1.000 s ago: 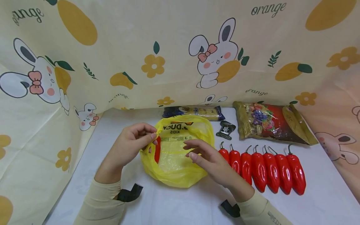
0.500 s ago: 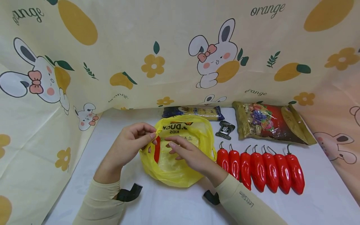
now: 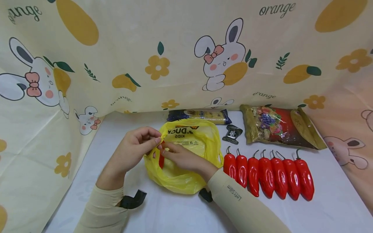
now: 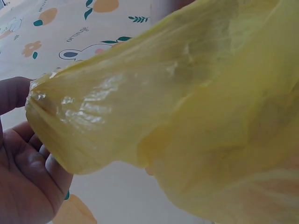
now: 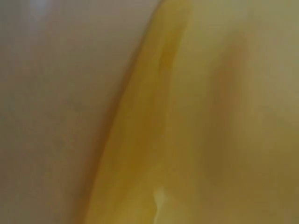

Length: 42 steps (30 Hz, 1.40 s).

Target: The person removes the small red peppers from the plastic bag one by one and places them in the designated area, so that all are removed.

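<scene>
A thin yellow plastic bag (image 3: 186,184) lies with its mouth spread wide on the white table. My left hand (image 3: 140,142) pinches its left rim between thumb and fingers; the left wrist view shows the gathered film (image 4: 107,107) stretching away from that grip. Inside the bag, against its left wall, is a red chili pepper (image 3: 161,160), partly covered. My right hand (image 3: 183,157) reaches into the mouth from the right, fingertips at the pepper's upper end, close to the left hand. I cannot tell if they grip it. Blurred yellow film (image 5: 140,130) fills much of the right wrist view.
Several red chili peppers (image 3: 266,178) lie in a row to the right, stems away from me. Behind stand a blue-ended noodle pack (image 3: 201,116), a small black packet (image 3: 232,134) and a large gold-and-red bag (image 3: 279,126). A printed cloth (image 3: 180,64) walls the back.
My right hand has moved left across the bag's mouth, its fingers coming together beside the red chili pepper. The left hand keeps its hold on the rim.
</scene>
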Each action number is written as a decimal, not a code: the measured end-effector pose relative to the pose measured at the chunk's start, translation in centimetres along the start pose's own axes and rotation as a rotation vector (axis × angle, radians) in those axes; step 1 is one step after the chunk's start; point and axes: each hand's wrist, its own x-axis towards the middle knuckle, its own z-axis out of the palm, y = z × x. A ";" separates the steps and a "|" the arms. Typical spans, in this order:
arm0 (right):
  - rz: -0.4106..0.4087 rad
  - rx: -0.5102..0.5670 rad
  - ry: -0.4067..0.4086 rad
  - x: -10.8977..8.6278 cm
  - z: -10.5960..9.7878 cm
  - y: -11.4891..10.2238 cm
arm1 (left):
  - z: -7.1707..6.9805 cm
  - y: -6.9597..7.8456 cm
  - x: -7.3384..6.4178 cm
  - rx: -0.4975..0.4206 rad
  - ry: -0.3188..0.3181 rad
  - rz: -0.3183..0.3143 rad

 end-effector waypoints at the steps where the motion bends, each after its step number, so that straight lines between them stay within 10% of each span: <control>1: 0.002 -0.037 -0.006 0.3 0.1 0.0 | 0.0 0.0 0.0 -0.004 -0.001 -0.002; 15: 0.162 -0.375 -0.003 1.6 0.4 -0.2 | 0.0 0.0 0.0 -0.035 -0.013 -0.004; 28: 0.161 -0.239 0.129 2.1 0.2 0.6 | -0.1 -0.1 0.0 0.007 -0.007 0.010; 42: 0.179 -0.367 0.195 2.7 0.3 1.0 | -0.2 -0.2 0.0 -0.007 -0.005 0.021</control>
